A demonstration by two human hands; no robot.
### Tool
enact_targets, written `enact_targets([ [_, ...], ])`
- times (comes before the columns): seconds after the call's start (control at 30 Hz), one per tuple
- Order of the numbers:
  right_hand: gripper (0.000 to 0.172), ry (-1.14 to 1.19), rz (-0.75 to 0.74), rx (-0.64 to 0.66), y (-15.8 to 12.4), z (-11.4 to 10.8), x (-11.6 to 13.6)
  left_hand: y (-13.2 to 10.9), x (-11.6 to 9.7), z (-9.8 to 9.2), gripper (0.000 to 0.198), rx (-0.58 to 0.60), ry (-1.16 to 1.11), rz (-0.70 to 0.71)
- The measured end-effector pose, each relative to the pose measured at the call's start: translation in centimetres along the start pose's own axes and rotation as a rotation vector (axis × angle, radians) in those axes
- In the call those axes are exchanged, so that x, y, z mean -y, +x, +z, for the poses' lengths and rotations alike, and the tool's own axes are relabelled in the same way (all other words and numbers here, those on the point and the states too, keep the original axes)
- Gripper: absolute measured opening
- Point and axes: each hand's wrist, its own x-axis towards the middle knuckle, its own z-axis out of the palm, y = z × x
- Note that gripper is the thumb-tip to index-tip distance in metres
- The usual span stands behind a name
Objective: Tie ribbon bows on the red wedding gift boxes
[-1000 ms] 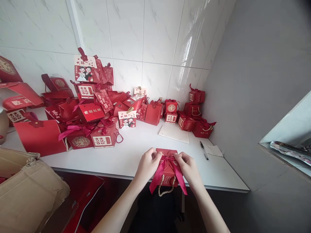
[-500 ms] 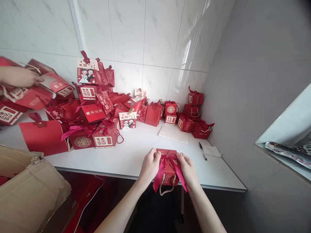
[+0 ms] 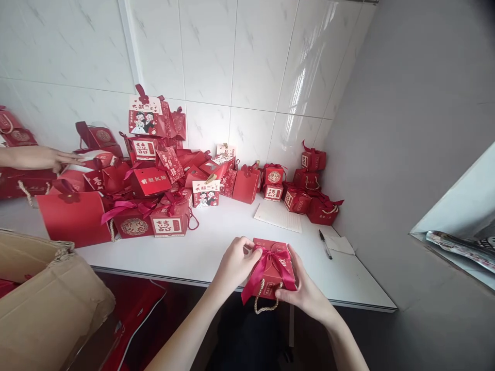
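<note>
A person's two bare hands are holding a red gift box (image 3: 273, 276) at the counter's (image 3: 209, 250) front edge, right of middle. The left hand (image 3: 240, 257) is pinching the pink ribbon bow (image 3: 271, 254); the right hand (image 3: 302, 288) is gripping the box's side. The bow is looking tied, its shaping apparently unfinished. Lined paper (image 3: 276, 218) is lying behind, partly blocking the way to the back edge; a pen (image 3: 325, 244) is lying near the right edge. Other red boxes (image 3: 170, 222) are crowding the left, a co-worker's hand (image 3: 56, 157) hovering there, beyond a cardboard carton (image 3: 65, 296).
</note>
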Motion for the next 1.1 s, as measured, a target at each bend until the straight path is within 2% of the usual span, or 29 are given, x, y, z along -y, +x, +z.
enact_targets([
  [0.13,0.096,-0.080,-0.026,-0.047,-0.1,0.6,0.1,-0.7,-0.2,0.4,0.011,-0.109,0.094,0.131],
  [0.27,0.090,-0.284,-0.174,-0.172,-0.6,1.4,1.0,-2.5,-1.6,0.2,0.007,-0.205,0.151,0.309],
  [0.33,0.089,-0.361,-0.241,-0.241,-1.0,1.9,1.8,-3.6,-2.4,0.0,0.007,-0.268,0.161,0.469],
  [0.47,0.089,-0.451,-0.392,-0.371,-2.0,2.7,3.4,-5.9,-3.8,-0.1,0.013,-0.370,0.248,0.883],
  [0.57,0.084,-0.502,-0.485,-0.452,-2.8,3.0,4.6,-7.2,-4.7,0.2,0.012,-0.478,0.286,1.081],
  [0.7,0.079,-0.531,-0.592,-0.515,-3.6,3.4,5.9,-8.2,-5.7,0.9,0.016,-0.618,0.223,1.095],
  [0.9,0.074,-0.575,-0.520,-0.626,-4.3,4.1,6.9,-9.0,-5.5,0.9,0.011,-0.597,0.164,0.960],
  [1.1,0.075,-0.523,-0.513,-0.642,-4.2,4.9,7.2,-9.1,-4.8,0.8,0.012,-0.596,0.147,0.947],
])
